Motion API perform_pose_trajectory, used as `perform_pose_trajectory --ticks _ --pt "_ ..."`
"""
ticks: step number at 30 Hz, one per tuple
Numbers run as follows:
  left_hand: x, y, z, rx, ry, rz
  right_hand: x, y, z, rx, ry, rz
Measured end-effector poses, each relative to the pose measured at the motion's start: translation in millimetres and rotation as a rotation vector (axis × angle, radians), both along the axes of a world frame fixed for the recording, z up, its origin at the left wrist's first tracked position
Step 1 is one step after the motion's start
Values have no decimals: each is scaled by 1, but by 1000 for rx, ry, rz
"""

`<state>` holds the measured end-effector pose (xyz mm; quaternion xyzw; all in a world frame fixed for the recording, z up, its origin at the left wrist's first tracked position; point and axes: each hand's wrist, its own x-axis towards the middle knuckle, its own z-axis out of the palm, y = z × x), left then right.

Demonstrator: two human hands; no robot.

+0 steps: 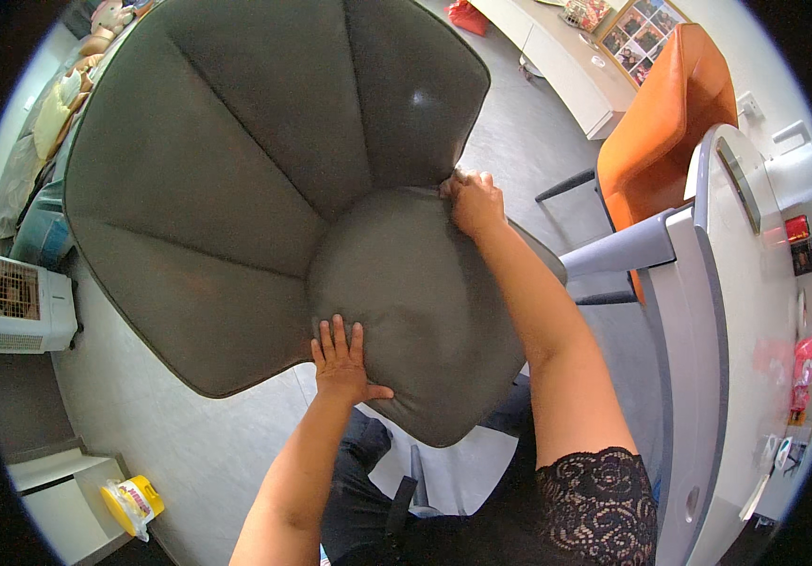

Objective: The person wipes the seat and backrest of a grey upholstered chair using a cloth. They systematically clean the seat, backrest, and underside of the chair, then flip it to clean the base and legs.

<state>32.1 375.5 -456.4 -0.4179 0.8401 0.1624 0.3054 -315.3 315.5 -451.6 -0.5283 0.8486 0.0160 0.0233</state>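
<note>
Head view: a dark grey chair (245, 170) fills the upper left and centre of the frame, its ribbed back above its rounded seat (415, 292). The left hand (338, 366) lies at the seat's left edge, fingers spread, thumb apart. The right hand (477, 201) is at the seat's upper-right edge, by the backrest, fingers curled; whether they clamp anything cannot be told. The right forearm crosses in front of the seat's right edge.

At the right of the frame, a white desk (750, 311) stands near the seat, its grey support bar (618, 243) reaching toward it. A pink bag (811, 363) lies at the desk's far side. An orange chair (651, 132) stands upper right, beside a white cabinet (557, 57). An air cooler (28, 307) stands at the left; a yellow tub (137, 502), lower left.
</note>
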Motion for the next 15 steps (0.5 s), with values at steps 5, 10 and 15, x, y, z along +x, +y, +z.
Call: perform_pose_trajectory --ticks 5,10,15 --pt "3 1 0 -16 -38 12 -2 5 36 297 -41 -22" --pt "-4 1 1 -22 -57 -18 -20 -17 40 49 -254 -187" --pt "-1 1 -4 -21 -53 -47 -5 -6 -10 -110 -41 -135"
